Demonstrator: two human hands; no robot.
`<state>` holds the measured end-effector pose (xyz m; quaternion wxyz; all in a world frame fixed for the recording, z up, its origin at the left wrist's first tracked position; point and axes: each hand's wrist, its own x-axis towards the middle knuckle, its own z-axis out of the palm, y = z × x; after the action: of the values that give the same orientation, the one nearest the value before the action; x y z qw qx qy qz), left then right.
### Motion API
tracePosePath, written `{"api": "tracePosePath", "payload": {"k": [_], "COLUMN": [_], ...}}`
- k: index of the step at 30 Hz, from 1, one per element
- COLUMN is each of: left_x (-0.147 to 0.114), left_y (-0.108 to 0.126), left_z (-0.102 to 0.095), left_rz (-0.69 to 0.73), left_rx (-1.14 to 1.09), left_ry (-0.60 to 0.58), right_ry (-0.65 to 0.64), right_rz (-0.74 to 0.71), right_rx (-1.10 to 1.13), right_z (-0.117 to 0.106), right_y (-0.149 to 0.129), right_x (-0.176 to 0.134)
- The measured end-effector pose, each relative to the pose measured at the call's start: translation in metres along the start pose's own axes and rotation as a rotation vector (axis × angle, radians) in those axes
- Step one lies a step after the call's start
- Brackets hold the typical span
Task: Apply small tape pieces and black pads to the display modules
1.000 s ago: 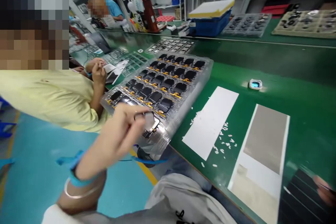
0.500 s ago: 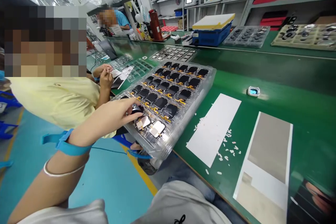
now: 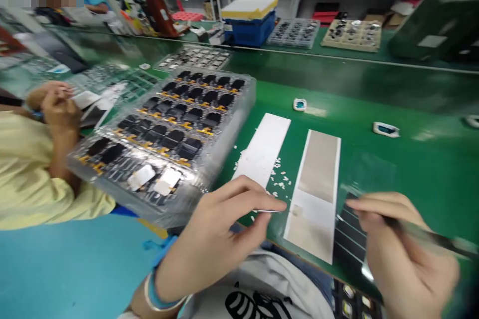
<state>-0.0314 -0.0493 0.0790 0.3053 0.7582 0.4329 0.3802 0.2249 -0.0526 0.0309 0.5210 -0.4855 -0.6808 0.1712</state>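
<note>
My left hand (image 3: 219, 234), with a blue strap at the wrist, pinches a thin flat screen module (image 3: 270, 211), seen nearly edge-on, between thumb and fingertips. To its left lies the clear tray (image 3: 209, 169), with rows of black screen modules (image 3: 174, 139) on orange flex tails; two in the front row show pale faces. My right hand (image 3: 407, 254) is closed around a dark slender tool (image 3: 430, 237), likely tweezers, blurred by motion. Its fingertips are above a black sheet with pale lines (image 3: 350, 234). Between the hands lies a strip of beige film on white backing (image 3: 318, 169).
Small white scraps (image 3: 280, 179) lie beside a white strip (image 3: 264, 147). Two small white-rimmed pieces (image 3: 300, 104) rest farther back. A blue box (image 3: 245, 30) and parts trays (image 3: 352, 35) stand on the rear ledge. A co-worker's hands (image 3: 56, 102) are at far left.
My left hand has left the tray and come right with a screen module, leaving a gap in the front row. My right hand has entered with the dark tool. The view has turned right.
</note>
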Motion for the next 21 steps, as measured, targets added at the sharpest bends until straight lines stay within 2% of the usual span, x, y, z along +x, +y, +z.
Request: {"api": "tracePosePath", "payload": {"k": [3,5,7,10,14,21], "left_x": [0.018,0.029,0.034,0.036,0.035,0.037], "left_y": [-0.016,-0.027,-0.035,-0.041,-0.045,-0.049], "left_z": [0.044,0.061,0.070,0.076,0.076,0.075], "left_rz": [-0.158,-0.262,-0.299,-0.281,-0.253,-0.185], "left_rx": [-0.247,-0.395,-0.512,-0.559,-0.495,-0.379], "left_ry": [-0.054,-0.128,-0.186,-0.198,-0.213,-0.161], "right_ry": [-0.122,-0.129,-0.116,-0.114,-0.147,-0.198], "right_rz": [-0.039,-0.095,-0.185,-0.275,-0.259,-0.315], "right_rx": [-0.046,-0.101,-0.197,-0.351,-0.438,-0.562], "right_z": [0.007,0.014,0.021,0.028,0.031,0.035], "right_y": [-0.007,-0.008,-0.006,0.003,0.012,0.005], "right_x": [0.014,0.021,0.023,0.019,0.011,0.012]}}
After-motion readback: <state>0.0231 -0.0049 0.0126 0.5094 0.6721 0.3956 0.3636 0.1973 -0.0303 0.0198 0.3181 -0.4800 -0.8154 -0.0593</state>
